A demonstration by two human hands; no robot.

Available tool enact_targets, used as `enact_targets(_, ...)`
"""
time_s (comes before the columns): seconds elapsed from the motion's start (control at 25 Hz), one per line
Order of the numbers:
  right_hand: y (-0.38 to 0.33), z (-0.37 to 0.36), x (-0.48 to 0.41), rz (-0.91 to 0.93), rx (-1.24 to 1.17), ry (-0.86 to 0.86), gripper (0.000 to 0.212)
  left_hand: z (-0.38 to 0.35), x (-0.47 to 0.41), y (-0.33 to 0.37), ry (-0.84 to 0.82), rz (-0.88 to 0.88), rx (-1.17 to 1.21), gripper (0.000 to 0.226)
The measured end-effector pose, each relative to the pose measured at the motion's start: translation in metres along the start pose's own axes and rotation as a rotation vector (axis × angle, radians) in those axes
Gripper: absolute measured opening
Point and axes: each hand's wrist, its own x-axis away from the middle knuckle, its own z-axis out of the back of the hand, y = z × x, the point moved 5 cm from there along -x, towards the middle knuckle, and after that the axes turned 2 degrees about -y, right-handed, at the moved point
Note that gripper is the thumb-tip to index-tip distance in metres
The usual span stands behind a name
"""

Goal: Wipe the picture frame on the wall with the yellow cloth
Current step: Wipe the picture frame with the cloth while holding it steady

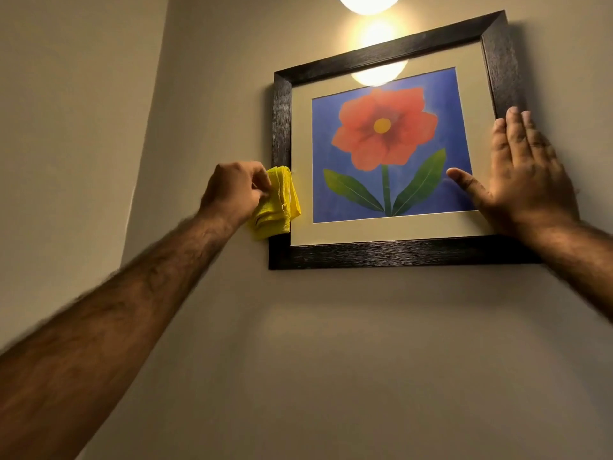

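Note:
A dark wooden picture frame (398, 254) hangs slightly tilted on the beige wall, holding a print of a red flower on blue behind glass. My left hand (232, 190) grips a folded yellow cloth (277, 204) and presses it against the lower part of the frame's left bar. My right hand (524, 174) lies flat with fingers spread on the frame's right side, its palm covering the lower right bar and its thumb resting on the glass.
A round wall lamp (368, 1) glows above the frame and reflects in the glass. A wall corner (149, 134) runs down to the left of the frame. Bare wall stretches below the frame.

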Motion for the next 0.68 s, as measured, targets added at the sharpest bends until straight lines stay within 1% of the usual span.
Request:
enact_targets(0.04,0.0,0.0,0.0,0.001,-0.001,-0.001,0.108,0.002,-0.006,0.0,0.032,0.023,-0.028,0.026)
enact_targets(0.08,-0.001,0.0,0.001,0.004,-0.001,0.001,0.108,0.003,-0.011,-0.005,0.044,0.055,-0.057,0.042)
enact_targets(0.12,-0.001,0.0,0.001,0.006,-0.003,0.005,0.108,0.004,-0.016,-0.012,0.011,0.103,-0.071,0.056)
enact_targets(0.16,-0.001,0.001,0.001,0.011,-0.007,0.007,0.107,0.003,-0.02,-0.02,-0.049,0.151,-0.055,0.063)
enact_targets(0.2,-0.002,0.001,0.0,0.013,-0.011,0.007,0.107,0.002,-0.023,-0.026,-0.117,0.184,-0.017,0.061)
enact_targets(0.24,-0.001,0.001,-0.001,0.013,-0.011,0.004,0.107,-0.001,-0.024,-0.032,-0.17,0.201,0.03,0.054)
enact_targets(0.28,-0.001,0.001,0.0,0.011,-0.01,0.004,0.107,-0.002,-0.022,-0.036,-0.184,0.212,0.073,0.046)
enact_targets(0.36,0.001,-0.001,0.001,0.007,-0.017,0.011,0.107,-0.003,-0.014,-0.039,-0.147,0.24,0.169,0.041)
enact_targets(0.52,-0.002,0.004,0.002,0.014,-0.03,-0.002,0.104,-0.001,0.009,-0.055,-0.121,0.338,0.447,0.036)
enact_targets(0.56,-0.011,0.007,0.003,0.06,-0.029,0.002,0.101,0.002,0.015,-0.061,-0.11,0.359,0.501,0.035)
enact_targets(0.6,-0.028,0.011,0.007,0.144,-0.046,0.003,0.097,0.006,0.021,-0.065,-0.102,0.378,0.54,0.035)
enact_targets(0.64,-0.054,0.015,0.012,0.256,-0.101,-0.004,0.093,0.009,0.028,-0.069,-0.099,0.393,0.569,0.035)
enact_targets(0.68,-0.087,0.019,0.022,0.369,-0.211,-0.033,0.089,0.013,0.037,-0.072,-0.099,0.406,0.594,0.034)
